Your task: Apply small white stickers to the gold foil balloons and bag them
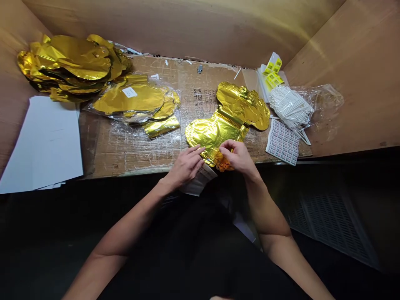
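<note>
A flat gold foil balloon (218, 129) lies at the near edge of the cardboard-covered bench (137, 150). My left hand (185, 166) rests on its lower left part with fingers bent, and a white label sheet (200, 181) sticks out from under the palm. My right hand (238, 157) curls its fingers onto the balloon's crumpled lower tip. More folded gold foil (245, 104) lies just behind it.
A heap of loose gold balloons (75, 64) sits far left, bagged gold balloons (137, 102) beside it. White paper sheets (43, 141) lie left. At right are white straws in plastic (290, 108), a sticker sheet (283, 141) and yellow labels (272, 73). Wooden walls enclose the bench.
</note>
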`<state>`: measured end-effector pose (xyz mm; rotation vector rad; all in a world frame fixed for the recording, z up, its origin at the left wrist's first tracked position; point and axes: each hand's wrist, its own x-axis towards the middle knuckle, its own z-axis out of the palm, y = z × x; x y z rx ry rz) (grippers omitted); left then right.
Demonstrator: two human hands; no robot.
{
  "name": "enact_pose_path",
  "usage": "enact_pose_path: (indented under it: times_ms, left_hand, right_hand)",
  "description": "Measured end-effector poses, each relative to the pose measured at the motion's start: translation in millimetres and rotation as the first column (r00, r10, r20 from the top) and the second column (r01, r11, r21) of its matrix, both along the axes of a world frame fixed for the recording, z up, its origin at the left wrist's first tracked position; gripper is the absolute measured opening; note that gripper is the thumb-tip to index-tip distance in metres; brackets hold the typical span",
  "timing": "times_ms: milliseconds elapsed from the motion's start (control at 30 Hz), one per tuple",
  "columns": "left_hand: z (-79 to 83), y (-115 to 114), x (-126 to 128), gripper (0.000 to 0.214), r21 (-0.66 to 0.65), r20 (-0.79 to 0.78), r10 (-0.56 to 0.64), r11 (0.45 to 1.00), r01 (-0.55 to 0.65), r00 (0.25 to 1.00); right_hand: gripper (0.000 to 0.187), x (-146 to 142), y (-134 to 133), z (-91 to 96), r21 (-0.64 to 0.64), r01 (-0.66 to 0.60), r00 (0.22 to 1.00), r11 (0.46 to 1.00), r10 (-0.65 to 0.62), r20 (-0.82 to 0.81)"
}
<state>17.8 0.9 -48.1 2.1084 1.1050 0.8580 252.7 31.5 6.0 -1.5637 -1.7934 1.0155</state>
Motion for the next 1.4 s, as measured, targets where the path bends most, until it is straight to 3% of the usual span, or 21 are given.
enact_pose_path:
  times_ms: [67,167,233,300,400,633,800,900,1033,1133,1233,1333,1367,1400]
  left_hand:
    - [-5.8,0.1,2.9,0.032,0.064,-0.142,-0.035,0.997,0.044,0.989]
    - [-10.9,0.0,5.5,0.032,0.090,-0.232,-0.022,0.995,0.043,0.973]
    - [-11.6,0.5,4.7,0.032,0.099,-0.246,-0.017,0.994,0.043,0.969]
    - [-11.3,1.6,2.6,0.032,0.108,-0.255,-0.018,0.993,0.047,0.967]
    - [-10.5,2.7,0.8,0.031,0.132,-0.250,-0.029,0.989,0.064,0.968]
    - [-13.7,-4.0,4.7,0.026,0.182,-0.257,-0.150,0.963,0.200,0.955]
    - [-16.2,-4.5,3.3,0.026,0.171,-0.270,-0.153,0.964,0.204,0.951]
    - [-17.3,-4.2,2.5,0.026,0.182,-0.279,-0.150,0.961,0.206,0.948]
    - [-19.8,-4.0,3.9,0.029,0.188,-0.284,-0.143,0.961,0.202,0.948]
    - [-17.6,-1.4,4.1,0.031,0.133,-0.206,-0.145,0.976,0.175,0.968]
    - [-9.1,2.5,2.0,0.034,-0.046,0.029,-0.030,0.998,0.032,0.999]
    - [1.3,5.0,0.2,0.040,-0.285,0.255,0.221,0.948,-0.145,0.941]
    - [4.2,5.1,0.5,0.043,-0.341,0.304,0.289,0.923,-0.179,0.908]
    - [6.6,4.7,1.4,0.046,-0.381,0.344,0.335,0.903,-0.196,0.877]
  right_hand:
    - [0.022,-1.3,6.4,-7.7,-0.039,-0.028,0.988,0.999,0.034,0.151]
    - [0.025,-4.6,6.5,-17.3,0.156,-0.005,0.865,0.988,-0.074,0.497]
    - [0.026,-2.1,5.0,-20.1,0.278,-0.025,0.809,0.960,-0.144,0.570]
    - [0.025,3.7,5.7,-22.0,0.281,-0.110,0.830,0.953,-0.067,0.554]
    - [0.023,11.6,11.5,-26.8,0.170,-0.234,0.859,0.957,0.121,0.498]
    - [0.024,15.8,25.6,-27.8,0.103,-0.242,0.838,0.965,0.154,0.524]
    - [0.023,18.7,29.5,-21.2,0.073,-0.364,0.791,0.928,0.267,0.550]
    - [0.029,19.0,31.5,-21.7,0.034,-0.369,0.829,0.929,0.312,0.465]
    - [0.032,32.6,52.6,-11.4,-0.050,-0.315,0.922,0.948,0.318,0.221]
    - [0.039,64.3,89.6,17.7,-0.050,-0.182,0.960,0.982,0.189,0.206]
    - [0.041,94.1,116.8,52.7,0.149,0.050,0.964,0.988,-0.086,0.250]
    - [0.027,82.3,99.7,64.8,0.460,0.139,0.927,0.877,-0.279,0.252]
    - [0.021,67.2,83.6,61.3,0.508,0.101,0.928,0.855,-0.266,0.263]
    - [0.017,48.5,64.4,54.6,0.496,0.015,0.943,0.868,-0.177,0.282]
